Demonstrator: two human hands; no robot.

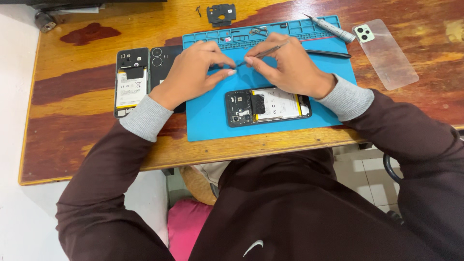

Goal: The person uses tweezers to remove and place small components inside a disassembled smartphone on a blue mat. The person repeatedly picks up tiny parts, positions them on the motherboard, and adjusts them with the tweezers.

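My right hand [290, 67] grips metal tweezers [263, 52], their tips pointing left toward my left hand [195, 72]. My left thumb and forefinger pinch together at the tweezer tips, on something too small to make out. Both hands hover over a blue repair mat [208, 121]. Just below them on the mat lies an opened black phone [268, 106], back off, battery and circuit board showing.
A second opened phone [130, 82] and a black back cover [162, 63] lie left of the mat on the wooden table [72, 140]. A screwdriver [328, 28], a black plastic plate [221, 14] and a clear phone case [386, 53] rest further back.
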